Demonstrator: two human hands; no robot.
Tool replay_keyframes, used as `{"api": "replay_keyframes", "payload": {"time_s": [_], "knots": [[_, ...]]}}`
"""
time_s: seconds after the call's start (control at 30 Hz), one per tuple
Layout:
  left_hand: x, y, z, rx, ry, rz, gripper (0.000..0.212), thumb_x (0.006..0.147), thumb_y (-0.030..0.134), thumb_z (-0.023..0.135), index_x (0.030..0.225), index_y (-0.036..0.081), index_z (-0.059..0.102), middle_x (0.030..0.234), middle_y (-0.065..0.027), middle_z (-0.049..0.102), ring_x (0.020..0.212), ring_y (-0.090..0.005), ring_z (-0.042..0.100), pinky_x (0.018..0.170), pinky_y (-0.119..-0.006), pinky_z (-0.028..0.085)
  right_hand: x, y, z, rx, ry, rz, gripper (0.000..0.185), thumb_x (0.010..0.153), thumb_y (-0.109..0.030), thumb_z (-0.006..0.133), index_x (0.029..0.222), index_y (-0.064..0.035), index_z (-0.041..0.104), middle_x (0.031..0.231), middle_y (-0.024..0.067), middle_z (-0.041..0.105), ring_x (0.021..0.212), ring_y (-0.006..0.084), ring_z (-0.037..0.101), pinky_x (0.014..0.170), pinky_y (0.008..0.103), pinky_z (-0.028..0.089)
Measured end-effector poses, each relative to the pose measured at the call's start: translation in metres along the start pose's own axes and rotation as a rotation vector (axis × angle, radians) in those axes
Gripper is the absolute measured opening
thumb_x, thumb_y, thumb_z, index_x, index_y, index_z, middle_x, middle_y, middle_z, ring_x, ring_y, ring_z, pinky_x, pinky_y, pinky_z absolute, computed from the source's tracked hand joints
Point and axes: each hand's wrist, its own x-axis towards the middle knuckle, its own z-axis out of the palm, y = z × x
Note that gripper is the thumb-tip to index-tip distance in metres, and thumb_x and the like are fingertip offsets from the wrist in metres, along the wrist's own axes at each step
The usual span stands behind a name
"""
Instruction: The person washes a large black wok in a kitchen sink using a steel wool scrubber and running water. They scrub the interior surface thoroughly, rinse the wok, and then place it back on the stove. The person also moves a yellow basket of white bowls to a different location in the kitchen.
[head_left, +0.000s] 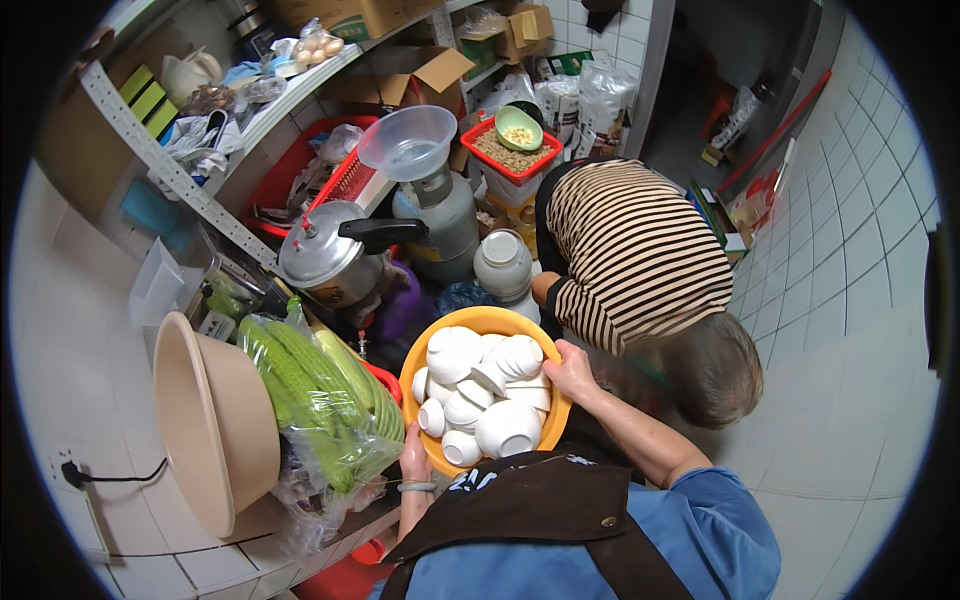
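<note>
Both my hands hold a yellow-orange plastic basin (558, 420) in front of my body. My left hand (415, 456), with a bangle on its wrist, grips the near left rim. On the right rim, my right hand (573, 370) is closed, its arm stretched forward. White bowls (508, 427) of several sizes fill the basin; many lie upside down or on their sides, and a few nest in a tilted stack (520, 355). The basin's underside is hidden.
A bent-over person in a striped shirt (637, 240) is close on my right. Bagged green gourds (307, 390) and a beige basin (225, 427) stand at left. Beyond are a pressure cooker (326, 255), a gas cylinder (439, 214), a lidded jar (502, 262) and loaded shelves (300, 90).
</note>
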Motion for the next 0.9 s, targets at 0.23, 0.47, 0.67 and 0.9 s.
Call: {"api": "replay_keyframes", "payload": {"time_s": [0.23,0.47,0.67,0.9], "knots": [[-0.04,0.024,0.061,0.142,0.032,0.25,0.039,0.08,0.008,0.047,0.117,-0.002,0.039,0.111,-0.0114,0.05,0.1,-0.0199,0.049,0.085,-0.029,0.039,0.048,-0.05,-0.026,-0.134,-0.072,-0.138,0.017,0.063,-0.012,0.056,0.073,0.0016,0.054,0.066,0.0184,0.056,0.066,0.0303,0.058,0.061,0.0363,0.045],[-0.031,0.022,0.081,0.116,-0.014,0.338,0.033,0.08,-0.002,0.043,0.113,-0.002,0.042,0.108,-0.0115,0.052,0.096,-0.0186,0.052,0.084,-0.029,0.04,0.096,-0.068,-0.038,-0.211,-0.13,-0.188,0.021,0.061,-0.015,0.058,0.075,0.001,0.056,0.072,0.0192,0.057,0.072,0.0335,0.057,0.066,0.0387,0.045],[-0.041,0.04,0.119,0.131,-0.022,0.359,0.033,0.08,-0.003,0.045,0.112,-0.004,0.041,0.107,-0.0113,0.051,0.095,-0.0171,0.051,0.086,-0.029,0.039,0.125,-0.081,-0.063,-0.177,-0.13,-0.175,0.02,0.06,-0.013,0.059,0.075,0.0016,0.057,0.067,0.0159,0.058,0.062,0.0249,0.057,0.061,0.0336,0.045],[-0.035,0.073,0.179,0.091,-0.21,0.459,0.037,0.079,-0.002,0.048,0.114,-0.005,0.036,0.107,-0.0111,0.049,0.096,-0.0155,0.049,0.085,-0.028,0.038,0.174,-0.102,-0.097,-0.08,-0.138,-0.087,0.013,0.06,-0.007,0.057,0.068,0.001,0.05,0.059,0.0027,0.048,0.056,0.0099,0.045,0.051,0.0256,0.038]]}}
